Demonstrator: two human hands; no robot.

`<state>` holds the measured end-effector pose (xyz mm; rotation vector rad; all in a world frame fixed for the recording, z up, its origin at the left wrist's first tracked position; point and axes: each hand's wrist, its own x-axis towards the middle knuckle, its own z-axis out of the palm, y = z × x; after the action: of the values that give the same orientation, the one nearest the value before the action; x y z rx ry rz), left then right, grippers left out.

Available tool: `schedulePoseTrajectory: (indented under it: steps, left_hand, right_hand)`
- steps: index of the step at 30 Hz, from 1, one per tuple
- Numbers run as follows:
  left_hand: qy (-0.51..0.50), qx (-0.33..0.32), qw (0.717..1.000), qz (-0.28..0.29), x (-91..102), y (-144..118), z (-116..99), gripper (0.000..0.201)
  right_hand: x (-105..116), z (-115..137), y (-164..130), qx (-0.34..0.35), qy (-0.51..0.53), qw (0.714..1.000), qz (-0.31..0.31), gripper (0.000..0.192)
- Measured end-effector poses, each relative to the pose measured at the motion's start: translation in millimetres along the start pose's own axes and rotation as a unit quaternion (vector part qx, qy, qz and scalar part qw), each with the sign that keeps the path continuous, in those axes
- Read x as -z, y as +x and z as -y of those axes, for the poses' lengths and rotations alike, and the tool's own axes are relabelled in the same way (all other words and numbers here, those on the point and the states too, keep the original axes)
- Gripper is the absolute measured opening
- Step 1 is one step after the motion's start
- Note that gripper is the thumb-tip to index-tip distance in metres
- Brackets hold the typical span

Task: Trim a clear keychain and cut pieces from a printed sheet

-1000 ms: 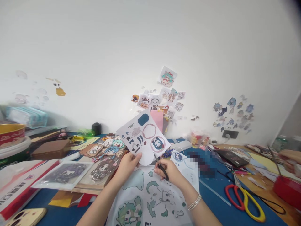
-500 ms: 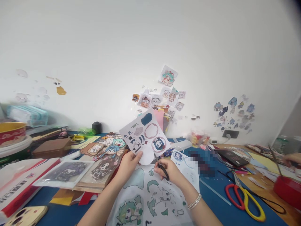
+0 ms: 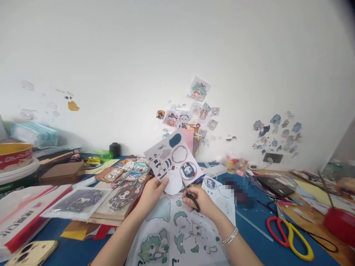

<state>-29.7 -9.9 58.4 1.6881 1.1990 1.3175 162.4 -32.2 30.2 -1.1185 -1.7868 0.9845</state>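
My left hand pinches the lower left edge of a white printed paper sheet, held up at a tilt above the table. The sheet bears small dark shapes, a pink ring and a round blue-haired figure; its lower edge has a curved outline. My right hand is closed round the black handles of small scissors. Their blades reach the sheet's lower edge, beside the round figure; I cannot tell how far apart the blades are. Below both hands lies a larger sheet with green drawings.
Red and yellow scissors lie at right. Stacked cut-out characters and a plastic-wrapped one are at left, near a tub. Cut-outs hang on the wall. Another person's hand shows at far right, behind a red container.
The view has shifted very slightly. The sheet has turned a little in my left hand's hold and its upper left corner sits slightly further right; both hands keep their grip.
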Motion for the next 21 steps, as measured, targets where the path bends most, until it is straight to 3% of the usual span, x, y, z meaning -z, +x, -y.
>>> schedulePoseTrajectory:
  steps: [21]
  left_hand:
    - [0.022, -0.018, 1.0, 0.011, 2.4, 2.8, 1.4, 0.032]
  right_hand:
    - [1.8, 3.9, -2.7, -0.011, 0.02, 1.0, 0.008, 0.022]
